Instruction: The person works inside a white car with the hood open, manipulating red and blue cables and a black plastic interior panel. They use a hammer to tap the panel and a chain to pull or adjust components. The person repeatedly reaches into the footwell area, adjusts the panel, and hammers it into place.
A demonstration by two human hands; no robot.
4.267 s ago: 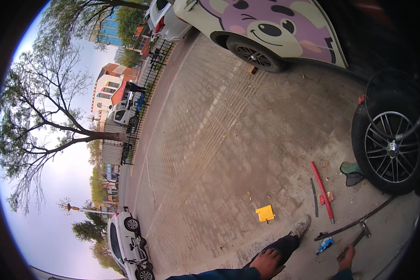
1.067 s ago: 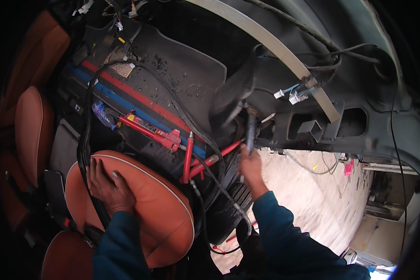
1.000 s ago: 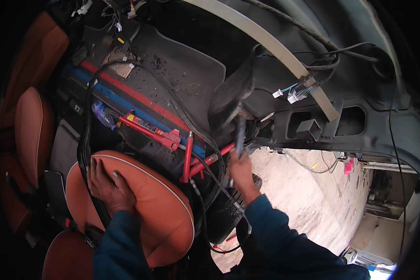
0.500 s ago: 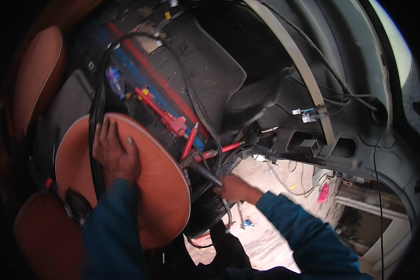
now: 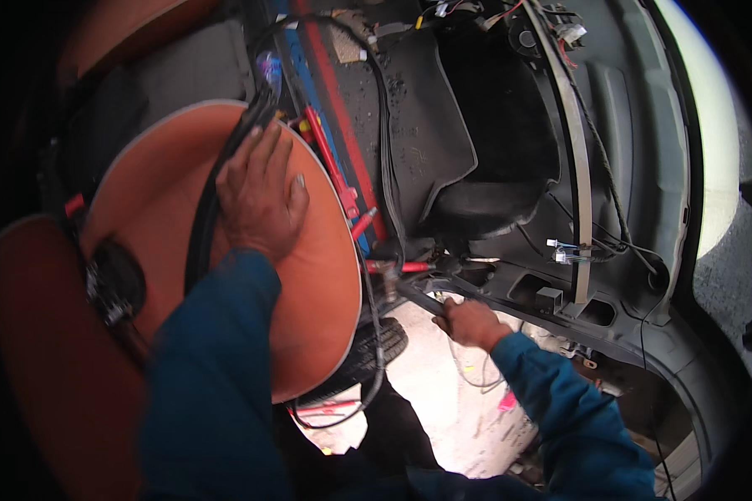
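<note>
My left hand (image 5: pixel 263 200) lies flat, fingers stretched, on an orange seat cushion (image 5: pixel 309 309) with pale piping. Its fingers touch a thick black rubber strip (image 5: pixel 205 225) that crosses the cushion. Further right, my right hand (image 5: pixel 473 323) is closed around the dark handle of a hammer (image 5: pixel 422 301). The hammer's head is blurred and points left, close to a red bar-like tool (image 5: pixel 411 267) by the door sill. A long red tool (image 5: pixel 330 154) lies beyond the cushion, partly hidden by it.
A blue-and-red striped band (image 5: pixel 317 83) runs along the dark car floor. Loose wires with white connectors (image 5: pixel 564 257) hang beside a beige strip (image 5: pixel 582 209). Below the door frame (image 5: pixel 643 359) are pale ground and a tyre (image 5: pixel 384 346). A thin cable (image 5: pixel 380 367) loops near the sill.
The view has shifted and turned. My right hand has moved the hammer rightward, away from the cushion's edge. My left hand stays pressed on the cushion.
</note>
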